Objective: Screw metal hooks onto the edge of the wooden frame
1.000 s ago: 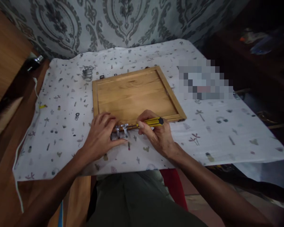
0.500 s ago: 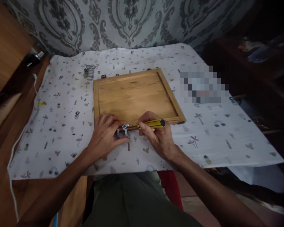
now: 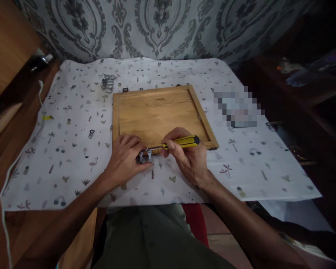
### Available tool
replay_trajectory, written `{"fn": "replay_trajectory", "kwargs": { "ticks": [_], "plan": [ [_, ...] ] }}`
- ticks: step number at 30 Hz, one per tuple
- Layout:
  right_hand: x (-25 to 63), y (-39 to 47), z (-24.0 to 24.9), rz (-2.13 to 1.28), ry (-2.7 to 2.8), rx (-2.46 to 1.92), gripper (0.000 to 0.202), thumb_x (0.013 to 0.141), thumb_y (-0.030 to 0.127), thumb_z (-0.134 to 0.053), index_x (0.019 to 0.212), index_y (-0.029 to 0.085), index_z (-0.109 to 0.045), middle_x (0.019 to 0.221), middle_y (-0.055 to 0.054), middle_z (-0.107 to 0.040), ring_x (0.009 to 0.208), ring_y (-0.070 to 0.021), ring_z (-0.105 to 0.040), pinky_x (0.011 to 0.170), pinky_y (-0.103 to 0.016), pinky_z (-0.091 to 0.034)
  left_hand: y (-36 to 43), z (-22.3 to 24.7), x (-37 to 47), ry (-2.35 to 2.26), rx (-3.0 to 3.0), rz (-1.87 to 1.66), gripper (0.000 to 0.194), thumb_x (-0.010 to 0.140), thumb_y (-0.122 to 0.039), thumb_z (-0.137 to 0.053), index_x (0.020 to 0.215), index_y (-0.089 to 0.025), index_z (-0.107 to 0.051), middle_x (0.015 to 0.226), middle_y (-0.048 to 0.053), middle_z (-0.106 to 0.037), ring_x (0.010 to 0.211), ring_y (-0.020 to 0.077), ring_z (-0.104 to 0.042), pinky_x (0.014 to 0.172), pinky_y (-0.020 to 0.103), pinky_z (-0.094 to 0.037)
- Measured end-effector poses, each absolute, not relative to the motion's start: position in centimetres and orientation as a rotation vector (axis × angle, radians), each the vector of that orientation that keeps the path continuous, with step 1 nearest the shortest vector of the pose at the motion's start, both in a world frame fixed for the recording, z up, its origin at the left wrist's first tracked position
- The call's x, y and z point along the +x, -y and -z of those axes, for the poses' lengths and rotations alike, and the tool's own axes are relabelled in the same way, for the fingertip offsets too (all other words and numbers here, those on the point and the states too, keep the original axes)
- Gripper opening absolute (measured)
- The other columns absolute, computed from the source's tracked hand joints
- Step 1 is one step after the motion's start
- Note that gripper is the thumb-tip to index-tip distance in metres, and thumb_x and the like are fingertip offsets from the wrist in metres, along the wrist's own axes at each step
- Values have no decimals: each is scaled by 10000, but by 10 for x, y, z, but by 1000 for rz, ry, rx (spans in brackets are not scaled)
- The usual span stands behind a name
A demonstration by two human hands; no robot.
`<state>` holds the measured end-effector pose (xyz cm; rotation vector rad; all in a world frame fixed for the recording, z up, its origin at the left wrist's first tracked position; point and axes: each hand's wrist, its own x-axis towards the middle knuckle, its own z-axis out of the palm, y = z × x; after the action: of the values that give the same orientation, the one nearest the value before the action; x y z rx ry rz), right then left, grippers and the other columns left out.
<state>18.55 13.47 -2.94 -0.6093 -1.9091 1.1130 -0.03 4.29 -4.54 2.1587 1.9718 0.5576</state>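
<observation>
A framed wooden panel lies on the table in front of me. My left hand rests over its near edge, fingers on the frame and thumb below, closed around a small silver metal fitting. Two prongs of this fitting stick out toward me; the rest is hidden by the fingers. In my right hand is a yellow and black screwdriver, tilted slightly, its handle to the right. The shaft points left along the near edge, its tip at the fitting. Whether the tip sits in a screw, I cannot tell.
A cluster of silver metal pieces lies beyond the panel's far left corner. To the right is a pixelated flat object. Patterned white cloth covers the table, and a white cord hangs down its left side.
The screwdriver's handle end has risen slightly as my right hand shifted its grip. My left hand stays on the fitting. The whole view has shifted a little.
</observation>
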Motion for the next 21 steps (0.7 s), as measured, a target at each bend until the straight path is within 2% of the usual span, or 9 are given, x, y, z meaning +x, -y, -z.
{"fn": "replay_trajectory", "kwargs": {
  "ticks": [9,21],
  "plan": [
    [184,-137,27,-1046,1963,-634,392,1025,537,-540,808,214,-592,649,21,-614,565,-128,-623,577,-298,-477,-43,44,1,-1985,2148,-548,349,801,-462,-850,985,-200,-710,1095,80,-692,1123,326,-581,989,513,-443],
    [181,-141,28,-1116,1977,-663,432,998,599,-545,805,214,-580,643,18,-615,588,-139,-630,556,-280,-479,-43,45,-1,-1958,2134,-553,329,824,-459,-827,981,-194,-713,1098,89,-693,1108,336,-582,987,525,-438]
  ]
}}
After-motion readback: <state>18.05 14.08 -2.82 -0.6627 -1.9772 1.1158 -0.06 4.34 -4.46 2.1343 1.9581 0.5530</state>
